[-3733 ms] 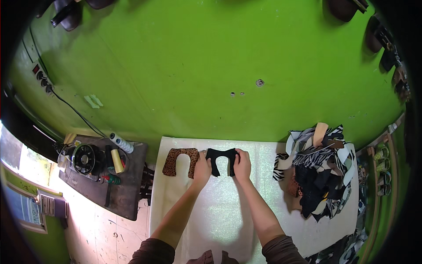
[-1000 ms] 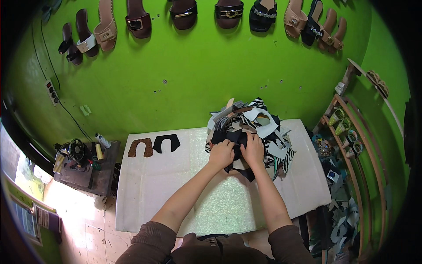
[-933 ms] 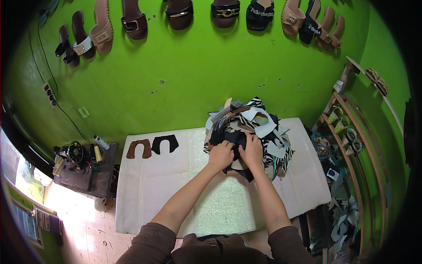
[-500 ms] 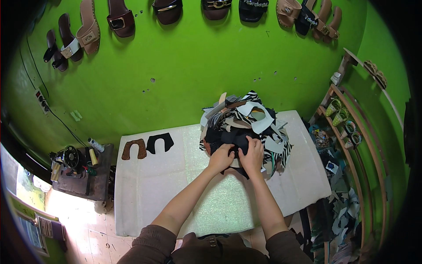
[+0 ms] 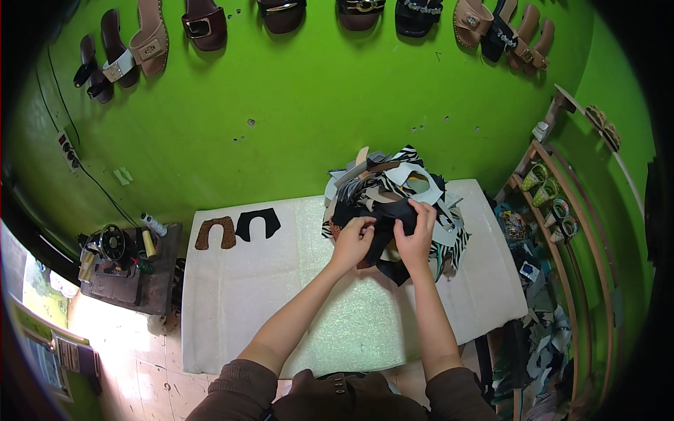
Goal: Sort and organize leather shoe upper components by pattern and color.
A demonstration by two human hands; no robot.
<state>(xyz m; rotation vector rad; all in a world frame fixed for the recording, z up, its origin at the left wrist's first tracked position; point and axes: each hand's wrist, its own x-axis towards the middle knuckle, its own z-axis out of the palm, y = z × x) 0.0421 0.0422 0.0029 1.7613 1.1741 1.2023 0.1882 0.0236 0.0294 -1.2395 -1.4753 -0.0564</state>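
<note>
A heap of leather and fabric scraps (image 5: 447, 234) in black, white, grey, tan and zebra stripes lies on the white-covered table (image 5: 274, 302). Both my hands are at its near side, on a black scrap (image 5: 380, 240). My left hand (image 5: 352, 243) pinches the scrap's left part with curled fingers. My right hand (image 5: 417, 237) grips its right part between thumb and fingers. Another black piece (image 5: 393, 272) hangs out below my hands. Apart to the left lie two arch-shaped cutouts, a brown speckled one (image 5: 215, 233) and a black one (image 5: 258, 224).
A sewing machine (image 5: 116, 245) with thread cones (image 5: 149, 243) stands on a dark stand at the left. On the right is a wooden rack (image 5: 554, 210) with shoes, and more scraps (image 5: 544, 351) are piled below it. Sandals (image 5: 205, 24) hang along the green wall.
My hands have moved slightly apart, the right one shifting right and up. The black scrap between them is spread more open. The whole view has shifted a little.
</note>
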